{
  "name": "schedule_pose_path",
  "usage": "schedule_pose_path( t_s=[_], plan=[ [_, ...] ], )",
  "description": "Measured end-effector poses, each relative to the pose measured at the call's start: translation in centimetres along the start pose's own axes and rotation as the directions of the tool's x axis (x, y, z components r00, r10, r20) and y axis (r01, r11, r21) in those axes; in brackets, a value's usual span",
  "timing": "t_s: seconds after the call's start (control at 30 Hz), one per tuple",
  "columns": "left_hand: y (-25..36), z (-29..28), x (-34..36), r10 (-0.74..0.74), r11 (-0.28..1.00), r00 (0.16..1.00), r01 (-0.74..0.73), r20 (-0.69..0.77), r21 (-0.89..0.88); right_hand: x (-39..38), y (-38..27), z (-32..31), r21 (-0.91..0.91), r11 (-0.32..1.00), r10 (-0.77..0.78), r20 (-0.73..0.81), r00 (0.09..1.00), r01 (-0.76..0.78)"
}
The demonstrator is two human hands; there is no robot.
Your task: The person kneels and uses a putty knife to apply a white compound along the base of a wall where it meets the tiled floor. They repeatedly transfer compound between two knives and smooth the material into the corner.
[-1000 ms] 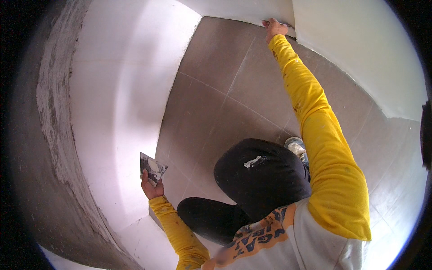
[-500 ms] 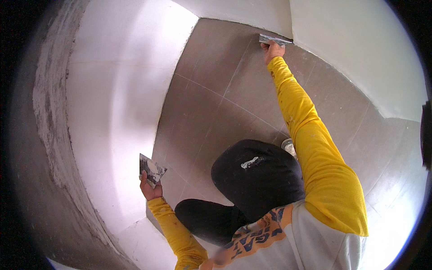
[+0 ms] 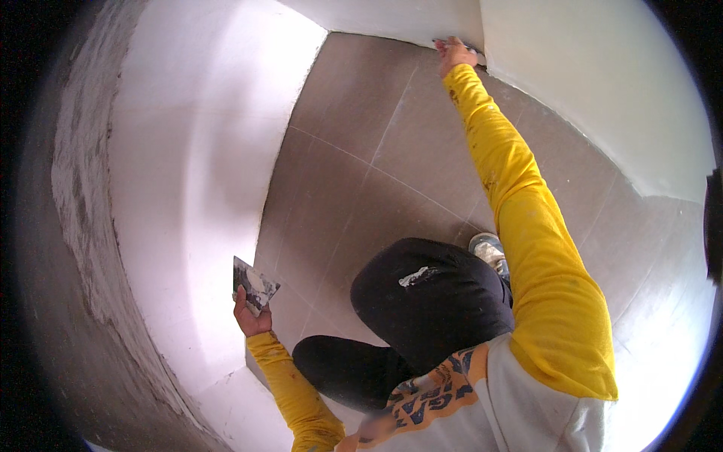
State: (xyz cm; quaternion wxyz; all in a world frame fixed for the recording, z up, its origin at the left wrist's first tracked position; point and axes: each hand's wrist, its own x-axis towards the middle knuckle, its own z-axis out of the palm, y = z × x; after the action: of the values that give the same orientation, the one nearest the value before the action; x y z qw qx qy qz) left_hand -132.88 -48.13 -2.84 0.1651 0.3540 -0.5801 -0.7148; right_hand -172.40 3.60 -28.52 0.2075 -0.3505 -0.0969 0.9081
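Observation:
At the lower left, my left hand (image 3: 254, 320) grips a wide putty knife (image 3: 254, 285) whose flat metal blade carries dark and pale smears of filler. It is held near the white wall at my left. My right arm is stretched far forward, and my right hand (image 3: 456, 54) is closed on a second putty knife (image 3: 444, 44), mostly covered by the fingers. That hand is at the foot of the far wall (image 3: 407, 19), beside the corner where the pale right wall (image 3: 595, 83) begins. Whether the blade touches the wall cannot be made out.
Large brown tiles cover the floor (image 3: 361, 113), with light joints between them. The white wall (image 3: 166, 196) runs along my left, with a rough grey strip (image 3: 79, 196) beyond it. My bent knees (image 3: 429, 301) in black trousers and a shoe (image 3: 489, 248) are below me.
My right hand has moved a little farther forward and turned, so its blade, plainly visible before, is now mostly hidden. My left hand and its putty knife stay put.

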Motion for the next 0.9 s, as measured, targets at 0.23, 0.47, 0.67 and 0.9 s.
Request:
schedule_pose_path(
  t_s=[0.23, 0.47, 0.67, 0.9],
  plan=[
    [0.0, 9.1, -0.5, 0.025, 0.999, 0.959, -0.030, 0.283, 0.014, -14.5, 1.4, -2.4, -0.481, 0.757, -0.122, 0.561, 0.819, 0.442],
    [-1.3, 18.2, -1.8, 0.092, 0.990, 0.909, -0.127, 0.406, 0.061, -28.4, -0.5, -2.8, 0.038, 0.383, 0.244, 0.959, -0.141, 0.923],
    [-0.5, 20.3, -3.5, 0.012, 0.993, 0.917, 0.035, 0.398, -0.112, -30.9, -1.1, -2.5, 0.194, 0.010, 0.410, 0.894, -0.181, 0.981],
    [0.5, 22.2, -4.2, 0.196, 0.967, 0.868, -0.249, 0.457, 0.058, -28.7, -3.2, -1.5, 0.241, -0.216, 0.352, 0.923, -0.155, 0.946]
  ],
)
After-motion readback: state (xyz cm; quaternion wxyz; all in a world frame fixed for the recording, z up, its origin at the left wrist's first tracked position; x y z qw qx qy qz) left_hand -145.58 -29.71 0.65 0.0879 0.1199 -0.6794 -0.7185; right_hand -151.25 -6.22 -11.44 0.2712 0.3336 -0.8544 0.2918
